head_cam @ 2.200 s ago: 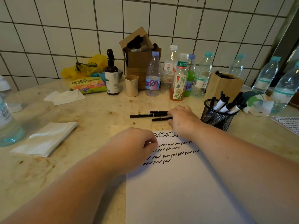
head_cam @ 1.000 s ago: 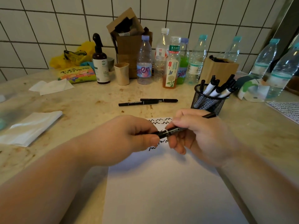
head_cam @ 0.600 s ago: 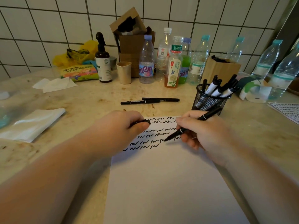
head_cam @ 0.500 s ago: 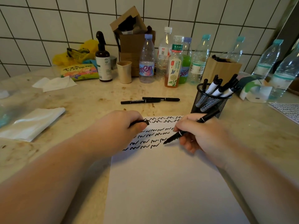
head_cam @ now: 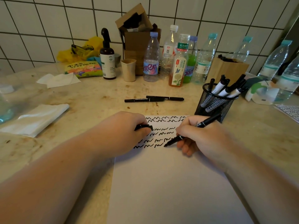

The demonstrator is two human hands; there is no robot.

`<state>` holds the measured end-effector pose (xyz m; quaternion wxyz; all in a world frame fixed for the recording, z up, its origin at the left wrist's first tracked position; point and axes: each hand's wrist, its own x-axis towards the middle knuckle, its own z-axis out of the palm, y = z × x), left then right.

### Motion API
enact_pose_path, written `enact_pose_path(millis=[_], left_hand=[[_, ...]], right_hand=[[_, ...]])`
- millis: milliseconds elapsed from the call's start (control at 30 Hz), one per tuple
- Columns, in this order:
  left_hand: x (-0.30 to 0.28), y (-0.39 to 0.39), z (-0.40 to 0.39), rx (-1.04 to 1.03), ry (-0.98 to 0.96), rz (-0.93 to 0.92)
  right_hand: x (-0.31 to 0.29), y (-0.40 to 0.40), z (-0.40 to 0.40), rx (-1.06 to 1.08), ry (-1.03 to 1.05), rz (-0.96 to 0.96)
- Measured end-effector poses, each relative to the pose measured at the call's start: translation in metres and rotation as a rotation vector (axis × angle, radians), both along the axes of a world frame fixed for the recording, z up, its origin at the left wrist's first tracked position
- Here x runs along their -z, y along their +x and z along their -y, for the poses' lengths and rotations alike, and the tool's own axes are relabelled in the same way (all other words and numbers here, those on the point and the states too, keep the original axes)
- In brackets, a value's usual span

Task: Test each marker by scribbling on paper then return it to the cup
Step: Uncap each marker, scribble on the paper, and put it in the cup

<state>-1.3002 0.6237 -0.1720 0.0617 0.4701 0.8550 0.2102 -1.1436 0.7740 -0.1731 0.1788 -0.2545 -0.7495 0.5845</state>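
Head cam: right hand (head_cam: 205, 139) grasps black marker (head_cam: 191, 132), tip on paper (head_cam: 169, 183) by squiggle rows; left hand (head_cam: 124, 133) pinches its cap (head_cam: 144, 126). Mesh cup (head_cam: 215, 102) w/ markers just behind. Clear bottle (head_cam: 151, 59) label partly reads "nten".

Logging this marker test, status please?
Right hand grips marker, tip at the paper. Left hand holds cap. Two markers loose; cup unblocked.
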Motion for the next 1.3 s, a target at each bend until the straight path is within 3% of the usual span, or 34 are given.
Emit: enact_pose_path(millis=[533,700,900,1067,1300], left_hand=[[-0.002,0.0,0.001,0.002,0.014,0.049],[-0.006,0.002,0.001,0.019,0.003,0.074],[-0.007,0.005,0.0,0.072,-0.008,0.07],[-0.008,0.006,0.0,0.073,0.012,0.084],[-0.01,0.008,0.002,0.113,0.064,0.122]], right_hand=[[-0.001,0.001,-0.007,0.106,0.039,0.016],[-0.003,0.002,-0.013,0.184,0.026,-0.097],[-0.01,0.004,-0.008,0.045,-0.159,-0.287],[-0.011,0.003,-0.01,0.005,-0.343,-0.315],[-0.009,0.002,-0.009,-0.026,-0.287,-0.281]])
